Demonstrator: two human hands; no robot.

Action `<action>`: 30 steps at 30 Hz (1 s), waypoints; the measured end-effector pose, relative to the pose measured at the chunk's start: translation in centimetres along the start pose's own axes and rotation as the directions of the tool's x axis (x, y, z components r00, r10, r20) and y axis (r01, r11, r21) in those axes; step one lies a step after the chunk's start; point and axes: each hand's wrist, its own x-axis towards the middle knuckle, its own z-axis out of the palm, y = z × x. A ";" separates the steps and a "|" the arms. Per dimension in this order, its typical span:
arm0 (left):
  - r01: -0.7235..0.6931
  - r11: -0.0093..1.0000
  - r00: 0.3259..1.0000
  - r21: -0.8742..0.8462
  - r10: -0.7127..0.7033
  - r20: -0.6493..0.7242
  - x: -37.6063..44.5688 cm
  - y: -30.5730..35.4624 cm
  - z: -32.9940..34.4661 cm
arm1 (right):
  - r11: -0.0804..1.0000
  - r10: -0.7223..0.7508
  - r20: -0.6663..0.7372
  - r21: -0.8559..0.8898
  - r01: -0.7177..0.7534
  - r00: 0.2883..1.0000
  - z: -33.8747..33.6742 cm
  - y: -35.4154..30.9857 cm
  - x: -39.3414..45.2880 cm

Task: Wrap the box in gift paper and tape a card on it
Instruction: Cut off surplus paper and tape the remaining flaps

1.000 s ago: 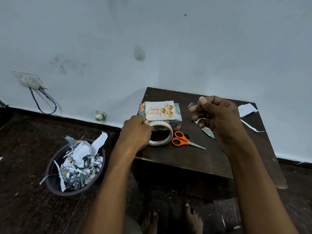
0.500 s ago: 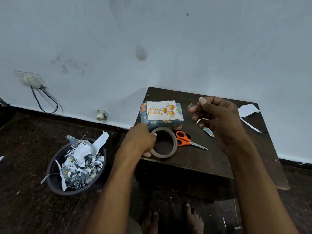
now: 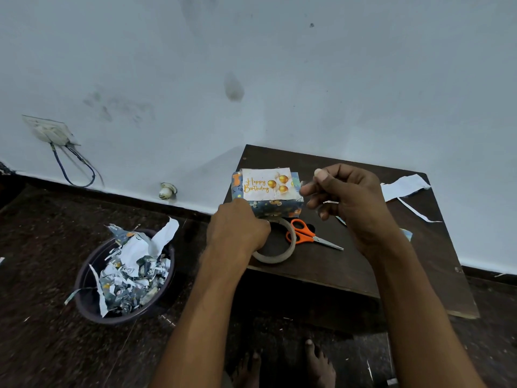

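Your small box wrapped in blue patterned gift paper [image 3: 275,206] sat at the centre of the frame on the dark brown wooden table [image 3: 363,261], and the white "Happy Birthday" card with gold balloons [image 3: 267,184] lay flat on its top. Your left hand [image 3: 237,229] was just below and left of the box, fingers curled round the rim of the beige roll of adhesive tape [image 3: 279,247], which lay flat on the table touching the box's near side. Your right hand [image 3: 349,200] hovered to the right of the box, fingers bent and thumb meeting forefinger as if pinching; I cannot tell whether a strip of tape was between them. The orange-handled scissors [image 3: 307,236] lay just right of the roll, blades pointing lower right. White paper offcuts [image 3: 402,187] rested at the table's right side. At lower left, a dark round basin [image 3: 89,301] on the floor held torn paper scraps [image 3: 131,278].
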 end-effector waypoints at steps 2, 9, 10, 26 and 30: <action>-0.011 0.999 0.998 -0.053 0.008 -0.070 -0.1 0.0 -0.8 | 1.000 0.001 0.045 0.000 -0.001 0.999 0.2 0.0 0.0; 0.151 0.561 0.913 -0.814 0.236 0.333 -1.5 1.8 -2.9 | 0.999 0.021 0.221 0.018 -0.026 0.975 0.9 0.1 -0.1; 0.151 0.507 0.881 -0.848 0.320 0.348 -1.6 1.7 -2.9 | 0.999 0.020 0.229 0.027 -0.027 0.973 0.9 0.1 -0.2; 0.050 0.517 0.909 -0.855 0.331 0.253 -1.7 1.5 -2.8 | 0.993 0.040 0.206 0.101 -0.062 0.978 0.5 0.1 0.0; 0.054 0.507 0.907 -0.860 0.335 0.255 -1.9 1.5 -3.1 | 0.992 0.056 0.188 0.102 -0.076 0.981 0.1 0.0 0.0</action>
